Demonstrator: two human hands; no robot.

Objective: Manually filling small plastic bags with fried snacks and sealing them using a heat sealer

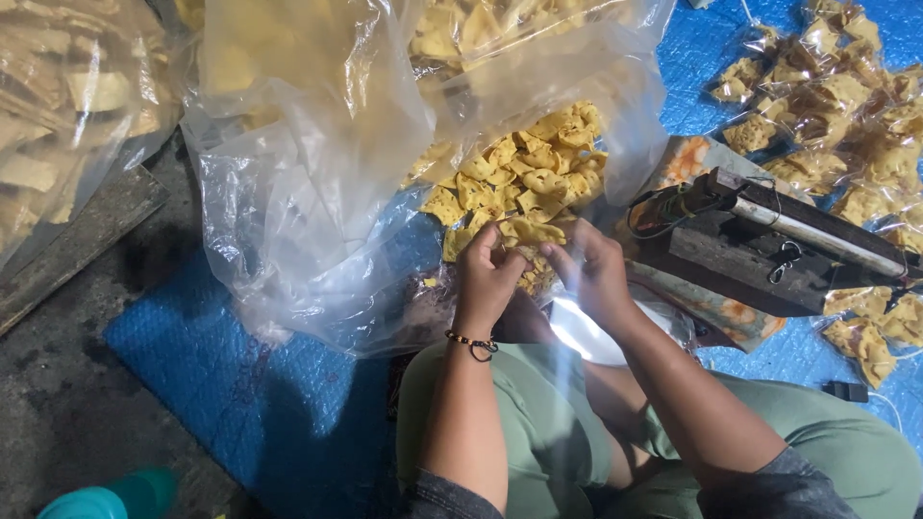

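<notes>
Both hands, left hand (486, 279) and right hand (594, 274), are meeting at the near edge of the chips (524, 178). Their fingers are pinching a small bag (535, 272), keeping it open beside the pile; the sealer (769, 240) is sitting right

A big clear plastic bag (317, 192) lies open at the centre, yellow crackers spilling from its mouth. Another bulging clear bag (67, 106) sits at the far left. Small sealed clear packets (836, 115) of crackers pile up at the upper right.

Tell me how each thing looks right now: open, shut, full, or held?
Big clear bag: open, chips spilling out.
Yellow chips: loose pile.
Left hand: on the chips.
Right hand: on the chips.
Small packets: filled, heaped.
Dark sealing tool: untouched, cannot tell whether on.
</notes>
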